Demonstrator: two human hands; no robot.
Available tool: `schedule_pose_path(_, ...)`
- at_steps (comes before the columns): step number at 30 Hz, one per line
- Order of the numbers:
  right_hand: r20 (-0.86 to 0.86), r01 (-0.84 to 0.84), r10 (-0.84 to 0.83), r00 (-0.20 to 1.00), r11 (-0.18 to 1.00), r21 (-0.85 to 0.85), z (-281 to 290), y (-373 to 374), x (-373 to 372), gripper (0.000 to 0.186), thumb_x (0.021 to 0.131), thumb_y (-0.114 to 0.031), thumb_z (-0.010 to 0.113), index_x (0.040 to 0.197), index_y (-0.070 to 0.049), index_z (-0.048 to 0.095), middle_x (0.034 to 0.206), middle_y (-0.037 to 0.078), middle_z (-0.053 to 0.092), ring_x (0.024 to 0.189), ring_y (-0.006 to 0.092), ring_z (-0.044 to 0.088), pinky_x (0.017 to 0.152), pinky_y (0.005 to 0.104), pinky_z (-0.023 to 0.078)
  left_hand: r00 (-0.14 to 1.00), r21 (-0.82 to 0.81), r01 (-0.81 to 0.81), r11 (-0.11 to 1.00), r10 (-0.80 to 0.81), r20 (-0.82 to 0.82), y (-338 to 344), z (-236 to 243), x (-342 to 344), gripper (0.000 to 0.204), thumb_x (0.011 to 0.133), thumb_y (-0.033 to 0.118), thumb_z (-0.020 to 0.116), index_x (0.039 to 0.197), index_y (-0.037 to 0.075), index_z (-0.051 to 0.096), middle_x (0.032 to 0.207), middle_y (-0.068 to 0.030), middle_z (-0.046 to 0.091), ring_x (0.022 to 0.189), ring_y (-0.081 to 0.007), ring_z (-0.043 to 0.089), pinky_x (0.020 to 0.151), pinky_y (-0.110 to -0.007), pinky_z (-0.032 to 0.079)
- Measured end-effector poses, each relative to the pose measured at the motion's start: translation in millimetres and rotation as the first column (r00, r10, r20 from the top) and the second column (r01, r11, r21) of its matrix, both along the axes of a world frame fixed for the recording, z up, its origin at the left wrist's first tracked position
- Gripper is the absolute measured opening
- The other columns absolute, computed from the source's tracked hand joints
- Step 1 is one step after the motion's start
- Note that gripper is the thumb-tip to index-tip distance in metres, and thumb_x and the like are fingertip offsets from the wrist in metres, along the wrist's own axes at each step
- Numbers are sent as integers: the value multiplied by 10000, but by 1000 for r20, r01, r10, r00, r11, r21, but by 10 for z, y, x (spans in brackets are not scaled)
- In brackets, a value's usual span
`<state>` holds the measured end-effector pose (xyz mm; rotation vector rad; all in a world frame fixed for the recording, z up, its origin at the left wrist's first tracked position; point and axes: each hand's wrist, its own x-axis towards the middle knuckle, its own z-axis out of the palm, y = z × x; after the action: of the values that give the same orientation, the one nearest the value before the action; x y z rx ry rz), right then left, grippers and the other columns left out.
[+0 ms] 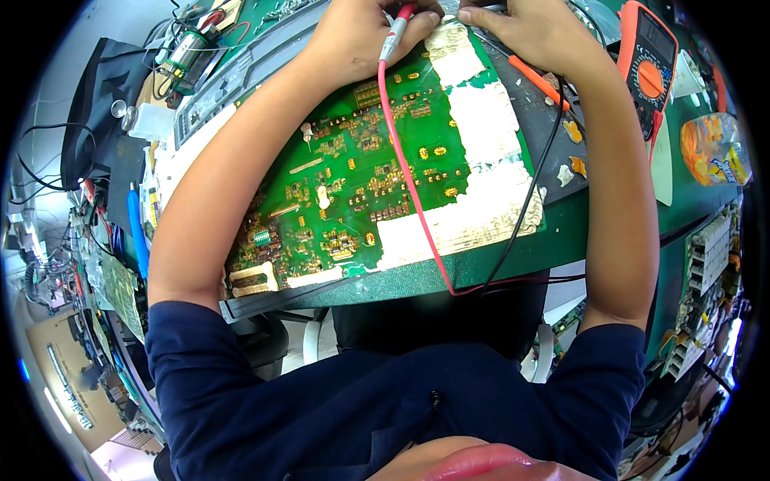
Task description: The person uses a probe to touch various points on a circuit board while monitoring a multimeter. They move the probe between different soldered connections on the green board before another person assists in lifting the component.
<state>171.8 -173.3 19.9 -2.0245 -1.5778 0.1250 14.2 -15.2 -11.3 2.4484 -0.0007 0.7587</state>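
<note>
A red-and-grey test probe [395, 38] is held clamped between the fingers of the left hand [357, 36] above the far edge of a large green circuit board [433, 164], which is laid on the green tabletop [385, 290]. The right hand [549, 36] is placed near the board's far right corner; whether anything is gripped there cannot be told. A red lead [409, 180] and a black lead [529, 196] are draped across the board. An orange-handled tool [533, 78] is seen beside the right wrist, and an orange-cased multimeter [646, 68] is set farther right.
</note>
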Motion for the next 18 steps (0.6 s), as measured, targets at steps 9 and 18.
schedule_pose_path(9,-28,-25,27,999,997,68,30,-7,22,208,825,-120,759,965,32,741,896,226,733,837,338,711,781,386,560,998,-5,-40,999,39,-52,-27,32,11,122,859,103,707,931,10,740,730,-116,654,666,-189,616,646,-329,517)
schedule_pose_path(18,37,-7,3,999,996,87,154,-159,-143,207,813,-117,753,956,33,746,902,217,732,841,312,713,782,383,560,985,-54,-175,983,174,-22,31,-19,17,141,853,69,668,937,-20,738,677,-99,628,624,-143,557,600,-308,479)
